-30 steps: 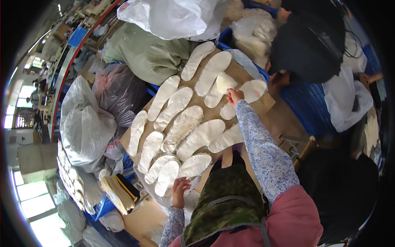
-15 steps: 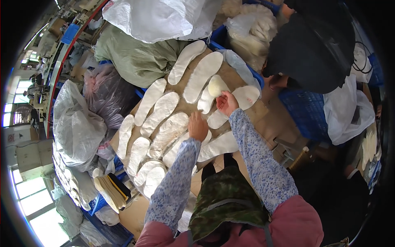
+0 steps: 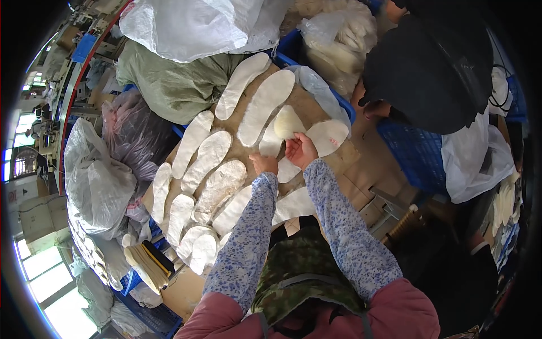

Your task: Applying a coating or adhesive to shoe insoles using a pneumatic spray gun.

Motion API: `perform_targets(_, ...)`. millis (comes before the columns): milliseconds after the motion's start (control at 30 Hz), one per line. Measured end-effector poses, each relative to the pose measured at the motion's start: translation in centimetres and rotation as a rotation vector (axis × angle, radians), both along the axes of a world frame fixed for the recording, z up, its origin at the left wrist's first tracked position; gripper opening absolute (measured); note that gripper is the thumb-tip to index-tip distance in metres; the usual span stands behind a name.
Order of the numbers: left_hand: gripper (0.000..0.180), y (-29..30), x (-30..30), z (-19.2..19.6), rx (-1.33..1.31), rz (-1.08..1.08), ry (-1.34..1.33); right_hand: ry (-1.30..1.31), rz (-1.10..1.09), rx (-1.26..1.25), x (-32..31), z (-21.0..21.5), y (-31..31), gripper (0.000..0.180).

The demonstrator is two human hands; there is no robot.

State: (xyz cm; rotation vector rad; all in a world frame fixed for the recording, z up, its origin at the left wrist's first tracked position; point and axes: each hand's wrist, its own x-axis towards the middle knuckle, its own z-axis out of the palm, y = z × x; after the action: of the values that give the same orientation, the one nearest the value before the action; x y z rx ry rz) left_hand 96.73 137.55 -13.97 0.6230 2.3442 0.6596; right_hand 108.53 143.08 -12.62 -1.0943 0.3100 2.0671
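White fleecy shoe insoles lie spread over a brown board in front of me. On one insole [image 3: 271,144] near the middle sits a cream fluffy pad [image 3: 289,122], rounded at the top. My right hand [image 3: 302,151] pinches the pad's lower edge between thumb and fingers. Just below that insole's lower end, my left hand [image 3: 264,164] has loosely bent fingers with nothing visible in them. Another insole [image 3: 327,138] with a small pink mark lies right of the pad. The brown board [image 3: 247,140] shows between the insoles.
Stuffed bags crowd the far and left sides, including a green sack [image 3: 169,79] and a white bag [image 3: 197,28]. A blue crate [image 3: 409,155] stands at the right. A person in dark clothing [image 3: 429,68] bends close by at the far right.
My left hand has turned, its fingers now pointing more to the left. My right hand still holds the pad, which stands more upright. The whole view has shifted slightly.
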Motion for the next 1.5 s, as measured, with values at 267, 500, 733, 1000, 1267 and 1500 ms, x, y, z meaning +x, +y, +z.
perform_targets(267, 0.038, 0.1, -0.5, 1.0, -0.097, -0.076, 0.016, 0.275, -0.279, 0.018, 2.8, 0.6, 3.2, 0.016)
perform_targets(500, 0.042, -1.0, -3.1, -1.6, 0.000, -0.150, -0.090, 0.257, -0.275, 0.050, 5.1, 0.6, 7.3, 0.027)
perform_targets(733, 0.049, -2.4, -4.2, -3.9, 0.001, -0.122, 0.009, 0.433, -0.257, -0.015, 5.3, -2.2, 6.6, 0.017)
perform_targets(1000, 0.053, -2.7, -4.5, -1.8, 0.036, -0.176, -0.035, -0.272, -0.017, 0.124, 2.8, -0.1, 6.5, 0.007)
perform_targets(1267, 0.052, -4.4, -3.4, 1.5, 0.175, -0.351, 0.030, -0.697, 0.238, 0.532, 5.4, 2.2, 4.1, 0.023)
perform_targets(1500, 0.032, -4.1, -3.8, 2.0, 0.309, -0.410, 0.081, -1.717, -0.251, 0.584, 14.6, -4.1, -5.8, 0.039)
